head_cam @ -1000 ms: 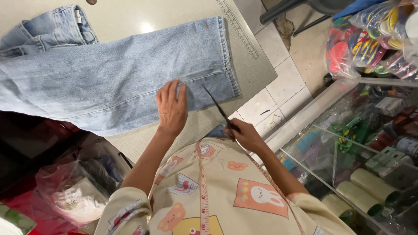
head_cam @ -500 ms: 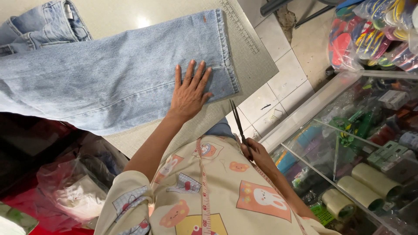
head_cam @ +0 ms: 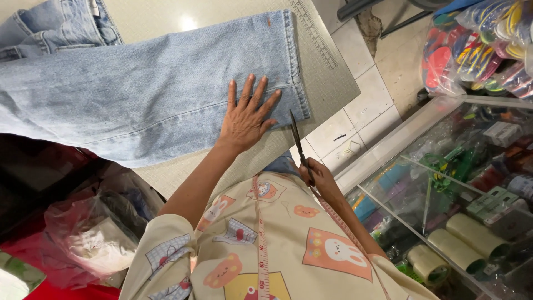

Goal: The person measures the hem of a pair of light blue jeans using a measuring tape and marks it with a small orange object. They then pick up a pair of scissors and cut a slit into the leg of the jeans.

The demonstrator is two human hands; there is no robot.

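While the left hand (head_cam: 244,119) lies flat with its fingers (head_cam: 252,91) spread apart on the light blue jeans leg (head_cam: 150,100), the right hand (head_cam: 317,179) is closed around the handles of a pair of dark scissors (head_cam: 297,141). The scissors' blades appear together; the grip hides the handles. The leg lies across a pale gridded cutting mat (head_cam: 327,78) on the surface, its long axis running roughly left to right in the head view, with the stitched hem (head_cam: 294,61) at the right end and the waist part (head_cam: 61,22) at the upper left. The left palm presses the denim just inside the hem, touching the cloth near its lower edge. The scissors stand nearly upright in the view, their long axis crossing that of the leg, with the tips pointing toward the hem's lower corner and lying just beside it, near but apart from the left thumb. The hem thus lies ahead of and slightly left of the right hand, and the left hand is the nearer of the two to the cloth. A yellow measuring tape (head_cam: 261,244) hangs down the person's patterned shirt (head_cam: 277,250). To the right stands a glass display case (head_cam: 455,194) holding rolls and small packets; plastic bags (head_cam: 94,233) lie at lower left.
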